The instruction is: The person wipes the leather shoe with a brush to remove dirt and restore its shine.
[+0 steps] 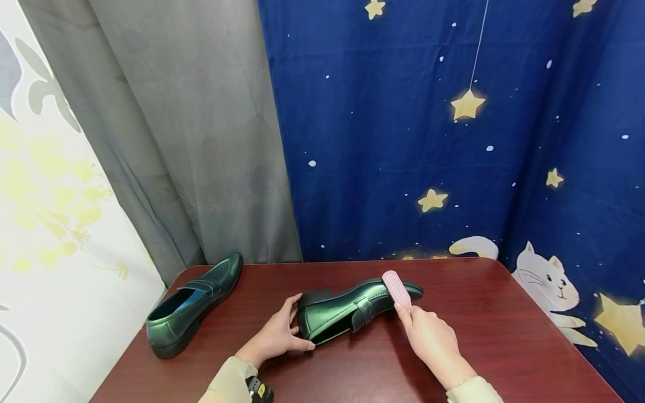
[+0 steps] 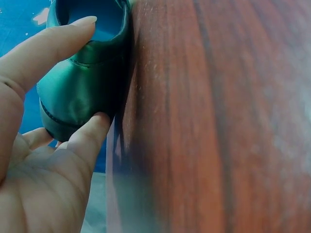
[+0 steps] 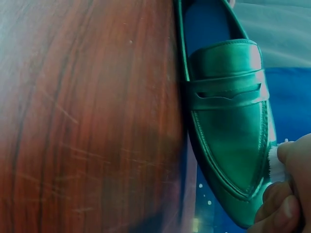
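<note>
A shiny green loafer lies tipped on its side in the middle of the table, its opening facing me. My left hand grips it by the heel, thumb at the rim of the opening and fingers round the back, as the left wrist view shows on the heel. In my right hand is a pink brush, held by its handle and laid across the toe end. White bristles meet the side of the toe in the right wrist view.
The matching green loafer stands upright at the table's left edge, toe pointing to the back. Behind the red-brown wooden table hang a grey curtain and a blue star-patterned curtain.
</note>
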Demonstrator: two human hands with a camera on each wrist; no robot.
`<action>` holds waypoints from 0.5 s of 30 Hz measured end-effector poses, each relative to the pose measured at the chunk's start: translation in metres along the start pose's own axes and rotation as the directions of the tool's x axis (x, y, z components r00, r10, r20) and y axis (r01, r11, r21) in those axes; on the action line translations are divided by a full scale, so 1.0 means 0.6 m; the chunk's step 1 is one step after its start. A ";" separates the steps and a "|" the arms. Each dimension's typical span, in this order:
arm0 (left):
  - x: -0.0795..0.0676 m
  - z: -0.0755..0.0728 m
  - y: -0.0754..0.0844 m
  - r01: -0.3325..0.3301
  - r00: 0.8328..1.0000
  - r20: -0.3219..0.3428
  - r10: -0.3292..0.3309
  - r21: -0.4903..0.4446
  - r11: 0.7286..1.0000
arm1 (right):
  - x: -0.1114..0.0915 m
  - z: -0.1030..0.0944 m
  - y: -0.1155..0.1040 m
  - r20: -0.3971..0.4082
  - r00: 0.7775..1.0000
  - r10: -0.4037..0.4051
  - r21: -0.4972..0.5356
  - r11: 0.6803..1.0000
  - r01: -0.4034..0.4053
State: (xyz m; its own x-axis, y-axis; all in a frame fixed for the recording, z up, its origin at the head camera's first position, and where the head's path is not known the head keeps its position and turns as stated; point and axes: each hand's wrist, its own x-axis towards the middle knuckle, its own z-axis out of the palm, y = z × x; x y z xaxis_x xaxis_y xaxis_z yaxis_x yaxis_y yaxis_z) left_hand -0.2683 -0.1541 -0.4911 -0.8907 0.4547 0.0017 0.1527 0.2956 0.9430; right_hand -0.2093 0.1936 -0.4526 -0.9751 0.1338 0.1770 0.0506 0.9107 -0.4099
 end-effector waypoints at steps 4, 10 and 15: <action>0.001 0.000 0.002 0.002 1.000 0.002 -0.002 -0.006 1.000 | 0.001 0.012 -0.005 -0.041 0.999 -0.034 -0.010 0.999 0.034; -0.001 0.001 0.002 0.008 1.000 0.000 -0.008 -0.009 1.000 | -0.002 0.029 -0.014 -0.066 0.996 -0.058 -0.022 0.998 0.057; -0.001 0.001 0.002 0.014 1.000 -0.002 -0.014 -0.005 1.000 | -0.004 0.031 -0.019 -0.060 0.997 -0.053 -0.017 0.999 0.052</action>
State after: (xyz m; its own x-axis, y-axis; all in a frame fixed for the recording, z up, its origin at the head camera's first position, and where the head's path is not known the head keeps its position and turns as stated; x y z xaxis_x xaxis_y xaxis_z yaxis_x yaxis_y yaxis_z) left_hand -0.2673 -0.1536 -0.4903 -0.8935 0.4489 -0.0107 0.1382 0.2974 0.9447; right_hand -0.2115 0.1756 -0.4647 -0.9616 0.1085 0.2519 0.0032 0.9228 -0.3852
